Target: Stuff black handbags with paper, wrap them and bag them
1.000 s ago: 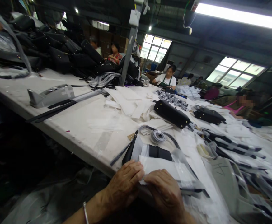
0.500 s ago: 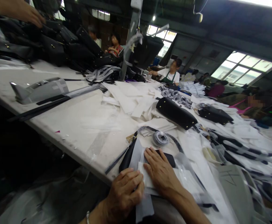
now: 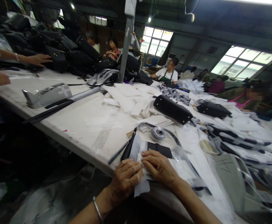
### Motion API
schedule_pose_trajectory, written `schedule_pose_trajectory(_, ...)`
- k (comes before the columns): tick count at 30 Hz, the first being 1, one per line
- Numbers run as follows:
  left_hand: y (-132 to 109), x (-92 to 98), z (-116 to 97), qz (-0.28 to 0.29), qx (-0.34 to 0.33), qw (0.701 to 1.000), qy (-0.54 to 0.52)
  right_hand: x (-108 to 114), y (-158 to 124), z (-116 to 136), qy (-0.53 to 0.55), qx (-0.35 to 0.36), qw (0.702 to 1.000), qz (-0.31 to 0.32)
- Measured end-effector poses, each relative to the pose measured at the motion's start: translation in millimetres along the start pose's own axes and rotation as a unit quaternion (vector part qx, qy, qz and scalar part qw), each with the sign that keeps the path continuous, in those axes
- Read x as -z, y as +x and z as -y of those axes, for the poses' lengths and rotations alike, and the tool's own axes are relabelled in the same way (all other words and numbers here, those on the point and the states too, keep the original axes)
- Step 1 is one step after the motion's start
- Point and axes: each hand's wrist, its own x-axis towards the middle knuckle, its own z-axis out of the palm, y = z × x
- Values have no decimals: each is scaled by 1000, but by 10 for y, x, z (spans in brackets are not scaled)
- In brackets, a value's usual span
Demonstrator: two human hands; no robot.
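Observation:
A black bag [image 3: 159, 149] lies at the table's front edge, partly covered by thin white wrapping sheet [image 3: 142, 189]. My left hand [image 3: 126, 175] is closed on the sheet at the bag's left side, its fingertips partly hidden. Beside it, my right hand [image 3: 160, 166] has its fingers bent and drawn together on the same sheet, over the lower part of the bag. The two hands nearly touch. Beyond them lies a coiled, wrapped strap [image 3: 158, 133], and a dark strap [image 3: 118, 152] sticks out toward the left.
White sheets [image 3: 124, 96] lie in a heap mid-table. A black bag [image 3: 173, 109] with metal studs rests behind my hands; grey templates [image 3: 234, 177] stand at right. A co-worker's hands [image 3: 36, 59] reach in at far left by piled black bags. A metal post [image 3: 126, 46] rises behind.
My right hand has slid back and left, its spread fingers now bent together, uncovering more of the black bag. A co-worker's second hand has come into view at left.

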Motion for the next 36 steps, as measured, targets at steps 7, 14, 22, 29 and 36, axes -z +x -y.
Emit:
schedule_pose_trajectory(7, -39, -42, -23, 19, 44, 999, -11, 231, -169, 423, 72, -40, 989, 124)
schedule_pose_trajectory(14, -50, 45, -24, 46, 29, 998, -7, -66, -398, 576, -38, 38, 998, -46)
schedule_pose_trajectory(22, -117, 111, 29, 85, -29, 995, 51, -203, -642, 694, -49, 119, 989, -66)
schedule_pose_trajectory(29, -129, 42, -2, 58, -15, 997, 44, -378, -872, 770, -44, 107, 990, -78)
schedule_pose_trajectory(36, -104, 96, -10, 86, 2, 996, 34, -90, -443, 748, -108, 127, 986, -31)
